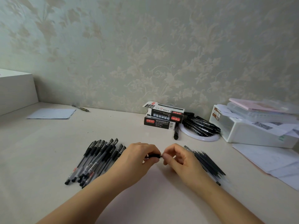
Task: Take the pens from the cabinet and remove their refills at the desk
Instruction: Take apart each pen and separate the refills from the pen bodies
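My left hand (139, 156) grips a black pen (154, 155) held level above the pale desk (48, 143), only its short black end showing between my hands. My right hand (175, 156) pinches that end with thumb and fingers. A pile of several black capped gel pens (97, 159) lies fanned on the desk left of my left hand. Behind my right hand lies a bundle of thin dark refills (208, 162). The rest of the held pen is hidden inside my left palm.
Two black pen boxes (163, 117) are stacked at the back centre. Beside them, more black pens (200, 126) rest on a white ring. A white storage box (252, 130) with papers stands at the right, loose sheets (275, 160) in front. A paper (51, 113) and pen (80, 108) lie back left.
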Available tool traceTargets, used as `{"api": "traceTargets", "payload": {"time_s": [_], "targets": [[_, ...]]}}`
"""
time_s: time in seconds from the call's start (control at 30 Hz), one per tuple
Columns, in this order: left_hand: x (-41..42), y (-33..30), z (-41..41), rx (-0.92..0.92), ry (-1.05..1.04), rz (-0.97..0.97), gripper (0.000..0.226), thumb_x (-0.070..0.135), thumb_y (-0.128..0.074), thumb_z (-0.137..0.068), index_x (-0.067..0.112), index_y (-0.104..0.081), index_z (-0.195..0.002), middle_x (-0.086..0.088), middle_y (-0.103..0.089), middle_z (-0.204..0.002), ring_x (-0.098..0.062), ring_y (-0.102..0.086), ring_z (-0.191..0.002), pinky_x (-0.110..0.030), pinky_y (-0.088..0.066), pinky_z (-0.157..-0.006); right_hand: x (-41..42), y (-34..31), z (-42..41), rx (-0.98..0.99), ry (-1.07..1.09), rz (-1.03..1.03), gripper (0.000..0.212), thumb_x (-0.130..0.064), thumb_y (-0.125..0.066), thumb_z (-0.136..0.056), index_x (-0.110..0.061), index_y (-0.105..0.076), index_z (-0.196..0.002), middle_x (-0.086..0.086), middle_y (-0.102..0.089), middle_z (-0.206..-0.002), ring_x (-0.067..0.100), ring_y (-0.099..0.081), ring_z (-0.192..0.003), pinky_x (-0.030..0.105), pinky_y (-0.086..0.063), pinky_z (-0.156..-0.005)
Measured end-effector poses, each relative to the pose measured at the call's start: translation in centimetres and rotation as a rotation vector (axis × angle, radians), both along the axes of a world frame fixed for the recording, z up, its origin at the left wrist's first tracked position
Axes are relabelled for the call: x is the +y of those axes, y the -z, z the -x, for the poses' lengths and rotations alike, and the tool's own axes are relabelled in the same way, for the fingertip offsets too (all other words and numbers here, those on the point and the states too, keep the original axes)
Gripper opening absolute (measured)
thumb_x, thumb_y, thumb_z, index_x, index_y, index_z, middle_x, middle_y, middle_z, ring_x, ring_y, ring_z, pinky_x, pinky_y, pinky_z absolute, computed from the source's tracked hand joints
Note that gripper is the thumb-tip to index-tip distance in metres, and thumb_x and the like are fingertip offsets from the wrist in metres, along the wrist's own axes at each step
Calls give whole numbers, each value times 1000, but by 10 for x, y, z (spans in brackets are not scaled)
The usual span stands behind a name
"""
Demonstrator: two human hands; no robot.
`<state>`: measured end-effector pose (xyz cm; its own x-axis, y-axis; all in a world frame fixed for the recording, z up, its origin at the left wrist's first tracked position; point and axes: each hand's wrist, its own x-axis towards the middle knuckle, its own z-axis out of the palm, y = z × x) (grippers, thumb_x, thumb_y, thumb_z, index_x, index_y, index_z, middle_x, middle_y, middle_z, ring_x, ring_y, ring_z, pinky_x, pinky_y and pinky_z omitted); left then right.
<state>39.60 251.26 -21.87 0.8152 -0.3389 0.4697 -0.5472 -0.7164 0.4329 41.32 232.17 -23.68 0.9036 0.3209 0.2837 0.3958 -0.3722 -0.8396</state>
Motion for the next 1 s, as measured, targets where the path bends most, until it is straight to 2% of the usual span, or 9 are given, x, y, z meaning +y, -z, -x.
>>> {"api": "traceTargets", "payload": {"time_s": [0.2, 0.27, 0.37, 0.47, 0.67, 0.73, 0.83, 0.93, 1.0], "targets": [[-2, -1, 2, 15, 25, 2, 11, 27, -60, -93, 29, -68, -100, 14, -67, -87, -3, -54, -84, -17, -41, -75, 4, -1, 0, -10, 62, 48, 44, -56, -45, -90, -20, -61, -69, -4, -60, -60, 6, -50, -55, 28, -43, -62], [-1, -1, 2, 11, 9, 10, 11, 26, -59, -93, 28, -69, -100, 13, -67, -87, -4, -55, -82, -19, -42, -75, 4, -1, 1, -1, 47, 8, 35, -56, -51, -90, -25, -64, -79, -3, -67, -71, 10, -56, -61, 30, -47, -66], [0, -2, 2, 6, 5, 20, 12, 26, -59, -93, 28, -69, -99, 14, -67, -86, -3, -54, -82, -16, -41, -73, 2, -1, 1, -13, -2, 28, 10, -38, -61, -94, -30, -64, -88, -6, -68, -78, 20, -58, -69, 28, -47, -68], [0, -3, 3, -1, 22, 36, 10, 24, -61, -92, 27, -70, -95, 12, -66, -82, -5, -53, -82, -16, -39, -72, 1, -2, 2, -16, -47, 64, 15, -34, -56, -98, -30, -61, -85, -7, -62, -72, 8, -51, -64, 26, -43, -66], [1, -4, 2, 3, 30, 59, 9, 22, -65, -89, 26, -72, -94, 13, -67, -81, -2, -53, -83, -10, -37, -70, 0, -5, 1, 45, -71, 39, 23, -28, -55, -100, -22, -59, -78, -4, -57, -67, 11, -48, -66, 31, -39, -68], [0, -5, 2, -4, 18, 71, 9, 23, -66, -89, 28, -72, -94, 14, -67, -80, -2, -54, -82, -8, -37, -68, 2, -5, 3, 34, -38, 26, 25, -35, -54, -98, -24, -61, -77, -4, -61, -68, 9, -49, -64, 29, -41, -67], [2, -5, 1, -35, -46, 93, 10, 25, -65, -89, 30, -71, -97, 16, -66, -82, -1, -55, -78, -10, -39, -68, 4, -3, 2, -131, 123, 10, 30, -46, -51, -95, -25, -63, -77, -7, -62, -67, 2, -49, -57, 16, -40, -60], [4, -3, 0, -35, -108, 112, 11, 23, -63, -91, 28, -71, -98, 16, -65, -83, -2, -57, -77, -18, -46, -71, 4, -3, -4, -334, 281, 122, 6, -25, -64, -93, -22, -68, -89, -12, -62, -81, 6, -55, -67, 12, -40, -63], [5, -3, 0, -21, -132, 108, 12, 23, -62, -91, 27, -71, -99, 13, -65, -84, -4, -58, -78, -27, -49, -74, 5, 1, -6, -326, 272, 271, 13, -28, -68, -90, -23, -68, -103, -12, -57, -93, 4, -52, -71, 9, -38, -68]]}}
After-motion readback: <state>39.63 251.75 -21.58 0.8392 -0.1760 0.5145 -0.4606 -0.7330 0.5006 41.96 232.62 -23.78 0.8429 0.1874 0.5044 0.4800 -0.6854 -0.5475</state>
